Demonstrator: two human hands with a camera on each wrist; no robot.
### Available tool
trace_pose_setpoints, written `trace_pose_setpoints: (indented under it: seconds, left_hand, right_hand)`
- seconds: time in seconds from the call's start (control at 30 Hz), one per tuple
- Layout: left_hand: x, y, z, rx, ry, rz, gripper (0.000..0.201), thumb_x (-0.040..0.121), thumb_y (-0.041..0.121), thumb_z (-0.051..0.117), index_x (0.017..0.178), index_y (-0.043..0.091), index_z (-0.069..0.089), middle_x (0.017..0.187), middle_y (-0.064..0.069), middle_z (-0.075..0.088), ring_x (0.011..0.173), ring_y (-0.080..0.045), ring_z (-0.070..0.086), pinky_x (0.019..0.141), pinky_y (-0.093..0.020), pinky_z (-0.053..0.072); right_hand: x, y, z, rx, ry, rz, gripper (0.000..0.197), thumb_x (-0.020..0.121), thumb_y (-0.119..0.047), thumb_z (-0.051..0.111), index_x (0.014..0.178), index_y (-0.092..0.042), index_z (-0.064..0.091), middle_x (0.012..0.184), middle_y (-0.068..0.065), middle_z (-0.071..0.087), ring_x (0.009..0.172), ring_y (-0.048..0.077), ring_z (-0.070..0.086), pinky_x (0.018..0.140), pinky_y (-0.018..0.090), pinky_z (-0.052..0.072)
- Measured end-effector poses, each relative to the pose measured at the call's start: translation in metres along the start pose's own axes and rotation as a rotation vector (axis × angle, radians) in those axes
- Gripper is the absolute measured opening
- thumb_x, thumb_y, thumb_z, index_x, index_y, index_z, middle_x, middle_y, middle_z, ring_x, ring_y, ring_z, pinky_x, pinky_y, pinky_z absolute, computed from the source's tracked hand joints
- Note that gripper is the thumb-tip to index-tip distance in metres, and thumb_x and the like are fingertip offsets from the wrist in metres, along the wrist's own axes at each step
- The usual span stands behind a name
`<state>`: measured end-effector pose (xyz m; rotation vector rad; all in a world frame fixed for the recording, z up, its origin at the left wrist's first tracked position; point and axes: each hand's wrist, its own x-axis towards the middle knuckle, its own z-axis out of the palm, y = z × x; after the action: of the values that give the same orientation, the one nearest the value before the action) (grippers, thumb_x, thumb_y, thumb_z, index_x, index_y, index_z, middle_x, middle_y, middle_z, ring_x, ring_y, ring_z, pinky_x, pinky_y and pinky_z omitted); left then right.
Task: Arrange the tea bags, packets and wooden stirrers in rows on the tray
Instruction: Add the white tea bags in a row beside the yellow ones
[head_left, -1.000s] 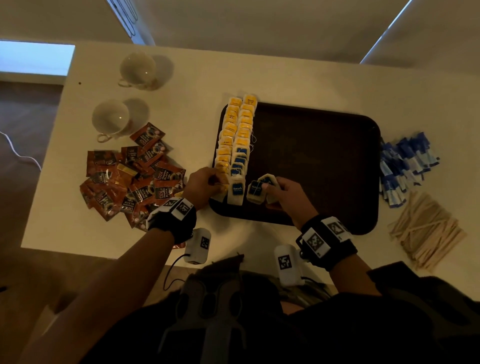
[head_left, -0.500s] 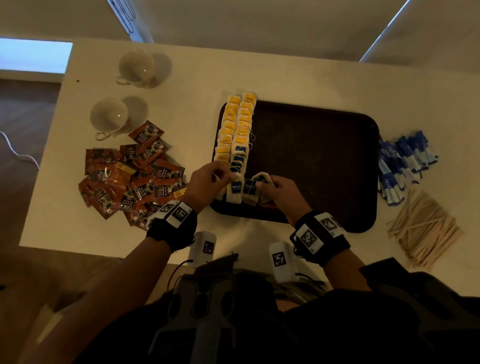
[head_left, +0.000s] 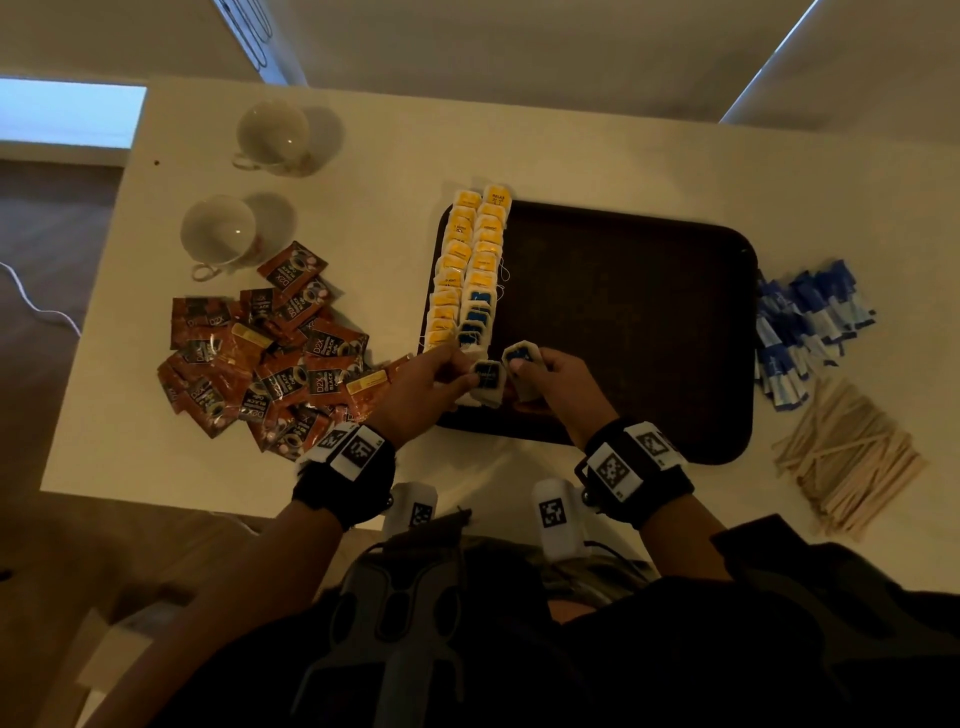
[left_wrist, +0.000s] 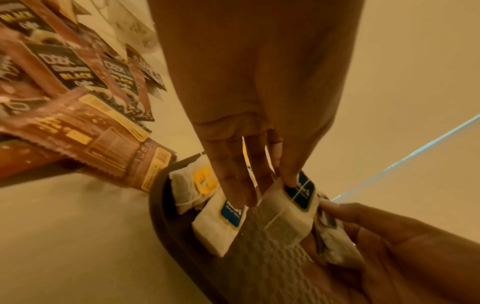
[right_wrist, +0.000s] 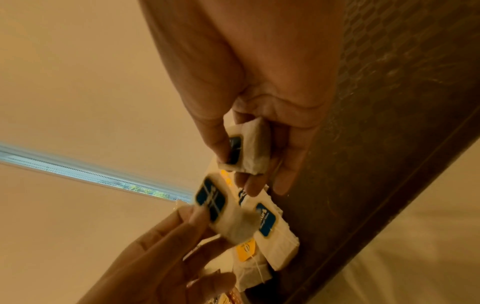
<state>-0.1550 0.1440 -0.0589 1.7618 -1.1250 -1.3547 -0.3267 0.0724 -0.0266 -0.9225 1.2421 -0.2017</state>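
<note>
A dark brown tray (head_left: 623, 332) holds two rows of tea bags (head_left: 470, 265) along its left side, yellow-tagged ones far and blue-tagged ones near. My left hand (head_left: 457, 371) pinches a blue-tagged tea bag (head_left: 488, 376) (left_wrist: 293, 205) (right_wrist: 221, 209) by its top, just above the near end of the rows. Right beside it, my right hand (head_left: 524, 371) grips another blue-tagged tea bag (head_left: 522, 358) (right_wrist: 246, 148) between thumb and fingers. A further blue-tagged bag (left_wrist: 223, 222) (right_wrist: 272, 226) lies flat at the row's end.
A pile of brown coffee packets (head_left: 260, 353) lies left of the tray, with two white cups (head_left: 221, 234) behind it. Blue packets (head_left: 805, 327) and a heap of wooden stirrers (head_left: 847, 457) lie to the tray's right. The table's near edge is close to my wrists.
My left hand has moved right from the end of the row to meet the right hand and now pinches a blue-tagged bag. The right hand has barely shifted.
</note>
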Motion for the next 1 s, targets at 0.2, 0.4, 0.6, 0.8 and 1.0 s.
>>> trace_pose_setpoints:
  seconds: [0.2,0.4,0.6,0.8,1.0]
  left_hand:
    - [-0.010,-0.021,-0.021,0.103,0.128,-0.087,0.011,0.091,0.011,0.057,0.084,0.017,0.051,0.074,-0.001,0.060,0.061,-0.014,0.057,0.053,-0.021,0.052]
    - [0.000,-0.032,-0.019,0.305,0.176,-0.165,0.012,0.087,0.015,0.063,0.094,0.006,0.060,0.080,-0.002,0.061,0.070,-0.011,0.055,0.057,-0.012,0.038]
    - [0.005,-0.028,-0.008,0.367,0.272,-0.206,0.012,0.087,0.018,0.064,0.091,0.009,0.059,0.080,-0.004,0.059,0.076,-0.016,0.056,0.065,-0.025,0.040]
    - [-0.001,-0.024,-0.005,0.432,0.357,-0.159,0.018,0.087,0.027,0.063,0.090,0.018,0.047,0.078,0.002,0.054,0.070,-0.013,0.053,0.055,-0.021,0.036]
    - [-0.006,-0.027,0.000,0.462,0.195,-0.187,0.027,0.076,0.022,0.073,0.086,0.020,0.048,0.088,-0.002,0.053,0.077,-0.017,0.054,0.059,-0.022,0.035]
  right_hand:
    - [0.003,0.004,-0.009,0.062,0.075,0.052,0.023,0.098,-0.015,0.046,0.118,-0.008,0.055,0.095,0.001,0.060,0.082,0.011,0.061,0.075,0.027,0.052]
    - [0.003,0.007,-0.007,0.001,0.091,0.083,0.026,0.098,-0.013,0.046,0.117,-0.003,0.058,0.106,0.010,0.056,0.089,0.014,0.054,0.077,0.025,0.048]
    - [0.003,0.010,-0.004,-0.125,0.066,0.041,0.027,0.096,-0.010,0.049,0.117,0.003,0.060,0.118,0.021,0.061,0.096,0.019,0.055,0.075,0.019,0.046]
    - [0.010,0.013,-0.001,-0.199,0.082,0.029,0.024,0.089,-0.013,0.062,0.110,-0.003,0.065,0.113,0.013,0.064,0.100,0.019,0.059,0.081,0.026,0.047]
    - [0.015,0.013,0.006,-0.145,0.056,0.049,0.021,0.086,-0.010,0.065,0.105,-0.003,0.066,0.111,0.017,0.065,0.103,0.028,0.062,0.088,0.039,0.052]
